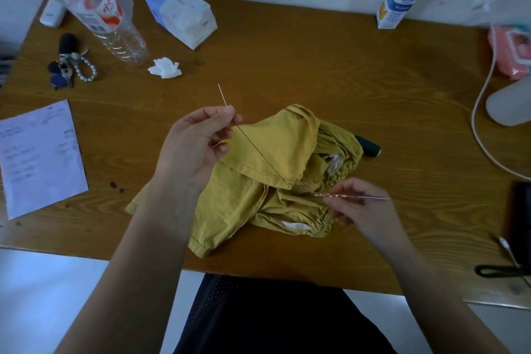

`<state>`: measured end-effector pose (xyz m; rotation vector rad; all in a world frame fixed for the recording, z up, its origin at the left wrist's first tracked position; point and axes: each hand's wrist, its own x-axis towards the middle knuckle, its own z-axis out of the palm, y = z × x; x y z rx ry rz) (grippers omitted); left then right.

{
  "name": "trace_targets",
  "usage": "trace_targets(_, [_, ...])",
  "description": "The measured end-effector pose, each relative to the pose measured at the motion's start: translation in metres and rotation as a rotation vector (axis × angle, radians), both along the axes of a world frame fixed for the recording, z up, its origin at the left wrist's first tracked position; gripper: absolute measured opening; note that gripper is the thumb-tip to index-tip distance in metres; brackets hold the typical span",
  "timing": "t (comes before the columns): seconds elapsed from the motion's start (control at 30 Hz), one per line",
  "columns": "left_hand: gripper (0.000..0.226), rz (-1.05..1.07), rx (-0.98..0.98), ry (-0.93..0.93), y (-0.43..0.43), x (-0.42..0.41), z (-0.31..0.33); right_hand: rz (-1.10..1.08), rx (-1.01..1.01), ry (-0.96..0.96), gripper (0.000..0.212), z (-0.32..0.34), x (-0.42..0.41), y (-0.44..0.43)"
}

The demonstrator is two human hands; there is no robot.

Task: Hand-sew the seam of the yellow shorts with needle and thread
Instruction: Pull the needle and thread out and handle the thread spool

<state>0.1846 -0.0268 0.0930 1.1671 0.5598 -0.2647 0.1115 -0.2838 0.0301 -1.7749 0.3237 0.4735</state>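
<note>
Crumpled mustard-yellow shorts, taut dark thread

Dim, bluish, soft light; wide-angle bending at edges, top corners blurred.

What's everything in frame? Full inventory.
yellow shorts: 1, mustard, crumpled, centre
needle: 1, silver, above shorts, tip up
thread: 1, dark, taut from needle to shorts
spool: 1, dark green, behind shorts
thin tool: 1, copper-silver, possibly scissors, over shorts' right side
bottle: 1, clear, far left
tissue pack: 1, white-blue, far centre-left
crumpled tissue: 1, white, beside bottle
keys: 1 bunch, dark, left
paper sheet: 1, white, left edge
carton: 1, white-blue, far right
wipes pack: 1, pink, right edge
cable: 1, white, right
table: 1, brown wood
left hand: 1, pinches needle
right hand: 1, holds thin tool
</note>
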Motion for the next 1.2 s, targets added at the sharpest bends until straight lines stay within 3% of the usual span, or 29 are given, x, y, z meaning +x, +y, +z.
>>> trace_targets(0.07, [0.018,0.000,0.001,0.011,-0.001,0.000,0.000,-0.026,-0.057,0.029,0.021,-0.004,0.000,0.003])
trace_targets(0.17, [0.016,-0.007,0.006,0.024,-0.001,0.000,-0.002,0.083,-0.356,0.026,0.012,-0.012,0.003,-0.003])
trace_targets(0.33, [0.016,-0.031,0.010,0.034,-0.003,-0.001,-0.005,0.294,-0.723,-0.019,0.024,-0.019,0.012,-0.014])
trace_targets(0.63, [0.019,-0.055,0.019,0.054,-0.008,-0.001,-0.007,0.217,-0.814,-0.116,0.018,-0.040,0.021,0.006])
trace_targets(0.87, [0.013,-0.031,0.013,0.048,-0.007,0.001,-0.004,0.166,-0.681,-0.216,0.011,-0.025,0.015,0.002])
trace_targets(1.0, [0.017,0.001,-0.020,0.002,-0.001,0.006,0.003,0.251,-0.342,-0.018,0.002,-0.006,0.007,0.012])
trace_targets(1.13, [0.022,0.019,-0.025,-0.057,0.002,0.010,0.007,0.273,0.022,0.190,0.009,0.008,-0.008,0.026])
trace_targets(1.2, [0.024,0.024,-0.022,-0.056,0.002,0.010,0.007,0.242,0.223,0.277,0.023,0.015,-0.015,0.029])
